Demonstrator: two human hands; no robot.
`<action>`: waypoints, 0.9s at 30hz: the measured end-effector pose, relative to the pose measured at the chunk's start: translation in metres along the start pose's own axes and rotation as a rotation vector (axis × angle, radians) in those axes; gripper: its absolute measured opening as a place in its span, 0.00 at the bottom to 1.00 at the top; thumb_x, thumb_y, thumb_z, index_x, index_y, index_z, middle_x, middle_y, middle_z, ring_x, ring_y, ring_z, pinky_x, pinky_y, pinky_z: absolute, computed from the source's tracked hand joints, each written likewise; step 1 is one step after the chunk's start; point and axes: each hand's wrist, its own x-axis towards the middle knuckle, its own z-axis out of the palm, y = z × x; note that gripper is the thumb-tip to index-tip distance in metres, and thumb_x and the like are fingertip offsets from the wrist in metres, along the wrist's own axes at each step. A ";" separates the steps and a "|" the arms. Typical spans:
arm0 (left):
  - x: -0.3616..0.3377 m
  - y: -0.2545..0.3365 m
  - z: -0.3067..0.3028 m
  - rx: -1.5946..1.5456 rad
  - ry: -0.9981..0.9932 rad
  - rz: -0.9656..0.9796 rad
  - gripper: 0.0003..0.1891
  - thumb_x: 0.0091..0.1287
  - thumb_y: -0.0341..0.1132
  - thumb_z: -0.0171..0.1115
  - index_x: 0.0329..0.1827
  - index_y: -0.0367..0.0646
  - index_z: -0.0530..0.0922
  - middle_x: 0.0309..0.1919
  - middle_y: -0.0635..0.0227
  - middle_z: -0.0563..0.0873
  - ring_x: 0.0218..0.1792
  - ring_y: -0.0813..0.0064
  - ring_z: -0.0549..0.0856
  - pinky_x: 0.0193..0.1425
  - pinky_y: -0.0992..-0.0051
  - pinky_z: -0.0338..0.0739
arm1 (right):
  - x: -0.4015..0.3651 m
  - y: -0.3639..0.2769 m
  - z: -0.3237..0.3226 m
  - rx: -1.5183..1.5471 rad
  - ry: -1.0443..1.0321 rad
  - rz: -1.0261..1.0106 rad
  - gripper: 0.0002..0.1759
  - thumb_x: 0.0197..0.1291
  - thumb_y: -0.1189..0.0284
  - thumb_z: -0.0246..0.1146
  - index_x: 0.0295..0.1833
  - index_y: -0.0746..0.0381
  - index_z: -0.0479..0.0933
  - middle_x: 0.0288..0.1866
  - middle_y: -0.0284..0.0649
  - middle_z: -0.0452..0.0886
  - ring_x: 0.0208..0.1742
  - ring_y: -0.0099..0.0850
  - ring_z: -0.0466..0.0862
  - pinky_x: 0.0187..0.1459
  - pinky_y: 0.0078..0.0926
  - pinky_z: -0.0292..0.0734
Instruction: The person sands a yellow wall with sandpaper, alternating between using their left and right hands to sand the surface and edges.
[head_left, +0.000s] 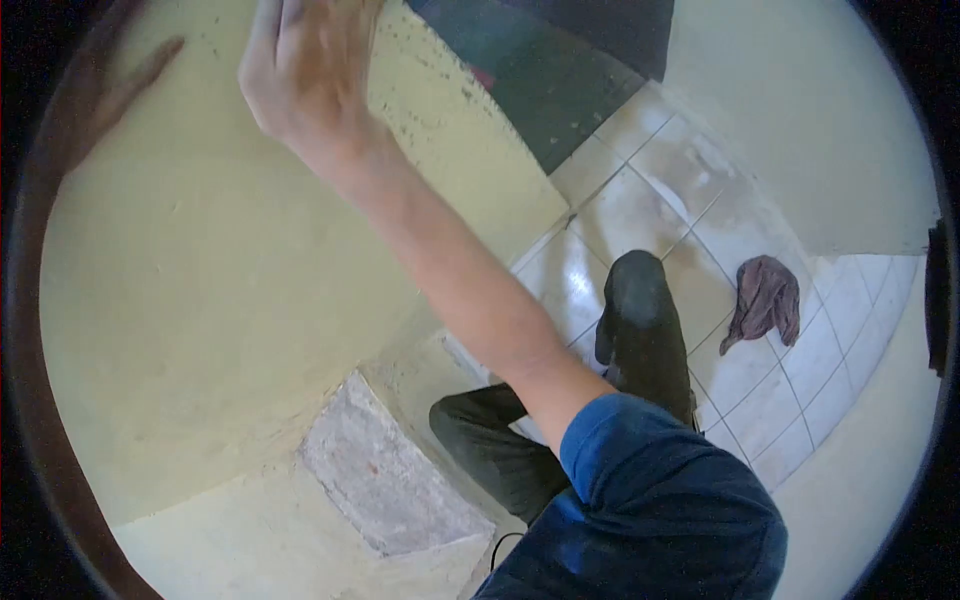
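Note:
My right hand (312,70), below a bare forearm and blue sleeve, reaches up across the pale yellow wall (230,250). The hand is blurred and the top edge cuts off its fingers, so I cannot see what they hold, if anything. At the upper left, a dark, hand-like brown shape (100,115) with one finger-like tip shows against the wall. It may be my left hand, but its fingers cannot be made out.
A crumpled brownish cloth (765,300) lies on the white tiled floor (735,395). Near my bent legs (645,310) is a rough grey cement patch (385,470). A dark green surface (545,85) lies beyond the wall's chipped edge. A pale wall (800,120) stands right.

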 end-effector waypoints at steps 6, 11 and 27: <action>-0.020 -0.004 -0.006 -0.026 -0.346 -0.198 0.38 0.66 0.44 0.64 0.79 0.51 0.59 0.78 0.63 0.62 0.77 0.61 0.63 0.79 0.63 0.61 | -0.176 0.082 0.011 0.607 -0.227 0.261 0.37 0.71 0.70 0.43 0.80 0.73 0.40 0.84 0.57 0.34 0.84 0.54 0.32 0.78 0.55 0.23; 0.002 0.002 -0.031 0.050 -0.383 -0.155 0.41 0.61 0.36 0.67 0.79 0.55 0.60 0.79 0.67 0.60 0.78 0.59 0.60 0.80 0.62 0.58 | -0.179 0.078 0.029 0.747 -0.003 0.679 0.36 0.72 0.74 0.41 0.80 0.73 0.37 0.84 0.56 0.36 0.84 0.51 0.33 0.78 0.54 0.22; 0.000 0.004 -0.019 -0.059 -0.261 -0.126 0.44 0.59 0.40 0.68 0.80 0.58 0.58 0.80 0.70 0.57 0.81 0.65 0.54 0.84 0.57 0.45 | -0.167 0.089 0.027 0.775 -0.112 0.183 0.40 0.71 0.64 0.45 0.80 0.74 0.42 0.84 0.56 0.34 0.84 0.49 0.32 0.79 0.50 0.25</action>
